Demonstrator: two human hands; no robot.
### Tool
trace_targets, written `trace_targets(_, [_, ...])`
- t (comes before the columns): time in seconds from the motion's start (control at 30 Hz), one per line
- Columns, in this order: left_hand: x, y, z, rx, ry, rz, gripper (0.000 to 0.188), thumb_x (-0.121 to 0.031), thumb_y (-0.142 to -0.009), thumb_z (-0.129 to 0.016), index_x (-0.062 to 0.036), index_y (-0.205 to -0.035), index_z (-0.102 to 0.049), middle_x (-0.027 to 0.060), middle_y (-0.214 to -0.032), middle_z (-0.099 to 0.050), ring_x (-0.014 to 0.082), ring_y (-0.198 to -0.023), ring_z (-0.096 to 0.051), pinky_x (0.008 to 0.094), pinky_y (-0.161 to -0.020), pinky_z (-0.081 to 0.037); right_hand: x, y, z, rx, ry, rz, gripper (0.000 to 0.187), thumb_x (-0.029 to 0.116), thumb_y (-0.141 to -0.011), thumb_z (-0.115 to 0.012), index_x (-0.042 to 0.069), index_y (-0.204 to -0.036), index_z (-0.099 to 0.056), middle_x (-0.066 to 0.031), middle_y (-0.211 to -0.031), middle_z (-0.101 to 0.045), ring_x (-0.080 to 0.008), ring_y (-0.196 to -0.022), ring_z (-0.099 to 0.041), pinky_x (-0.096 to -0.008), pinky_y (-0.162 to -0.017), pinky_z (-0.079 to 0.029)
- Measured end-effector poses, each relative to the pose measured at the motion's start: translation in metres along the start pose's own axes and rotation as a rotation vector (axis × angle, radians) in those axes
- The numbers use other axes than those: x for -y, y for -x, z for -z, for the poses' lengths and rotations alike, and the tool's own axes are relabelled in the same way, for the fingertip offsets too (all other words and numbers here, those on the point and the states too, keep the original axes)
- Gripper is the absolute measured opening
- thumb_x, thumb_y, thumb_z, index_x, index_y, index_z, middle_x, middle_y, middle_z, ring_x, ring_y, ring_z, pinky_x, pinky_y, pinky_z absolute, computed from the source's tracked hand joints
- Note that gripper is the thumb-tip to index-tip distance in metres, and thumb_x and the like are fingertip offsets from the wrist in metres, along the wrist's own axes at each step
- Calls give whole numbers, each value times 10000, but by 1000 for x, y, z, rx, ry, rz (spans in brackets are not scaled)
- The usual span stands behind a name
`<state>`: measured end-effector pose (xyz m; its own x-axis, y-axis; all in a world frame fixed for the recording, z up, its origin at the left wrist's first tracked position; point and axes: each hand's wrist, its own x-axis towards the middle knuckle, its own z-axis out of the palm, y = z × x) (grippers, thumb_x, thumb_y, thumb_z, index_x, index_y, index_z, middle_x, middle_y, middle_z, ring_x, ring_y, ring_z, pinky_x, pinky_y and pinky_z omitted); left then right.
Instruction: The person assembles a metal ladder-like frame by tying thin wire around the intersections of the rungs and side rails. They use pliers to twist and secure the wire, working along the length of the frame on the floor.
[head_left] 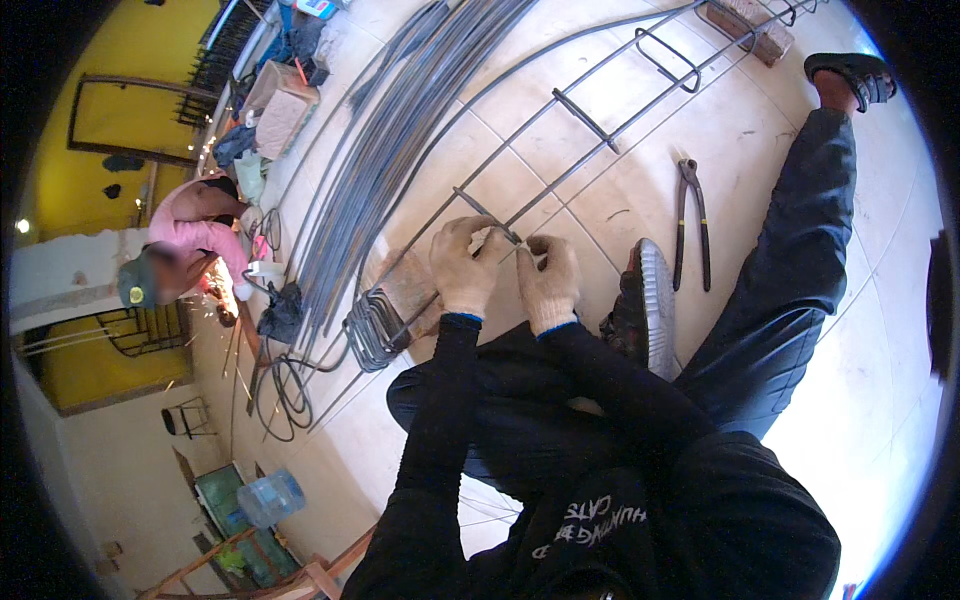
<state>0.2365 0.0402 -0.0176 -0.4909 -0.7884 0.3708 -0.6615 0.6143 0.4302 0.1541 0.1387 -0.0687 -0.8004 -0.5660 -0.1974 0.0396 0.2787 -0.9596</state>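
Note:
A rebar cage [590, 120] of long steel bars with rectangular stirrups lies across the tiled floor. My left hand [462, 268], in a dirty white work glove, grips a stirrup where it meets a long bar. My right hand [548, 282], gloved the same way, pinches thin tie wire at that same joint, a little to the right. Both hands are close together above my crossed legs in dark trousers.
Long-handled pincers [692, 222] lie on the tiles right of my shoe. A bundle of straight bars [400, 130] runs along the left. Spare stirrups [372, 330] are stacked near my left hand. A person in pink [190, 240] crouches at left with sparks. A brick [750, 25] supports the cage.

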Motion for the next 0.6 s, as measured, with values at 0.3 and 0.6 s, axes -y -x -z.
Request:
trace_targets(0.3, [9,-3,-3,159,190,348,285,-229,-953,-846,-29,-1151,-804,131,-1067,-832,229,-879,-759,374,-791,-588,13,-30,5,130,172,139,305,267,-851,-891,147,-1122,-817,-84,-1181,-781,-346,-1145,-728,-477,-985,-585])
trace_targets(0.6, [13,-11,4,248,102,210,276,-233,-967,-806,-24,-1146,-800,143,-1029,-807,276,-920,-776,394,-806,-602,14,-34,6,177,203,80,258,325,-903,-862,157,-1096,-834,-105,-1107,-807,-353,-1088,-757,-497,-922,-599])
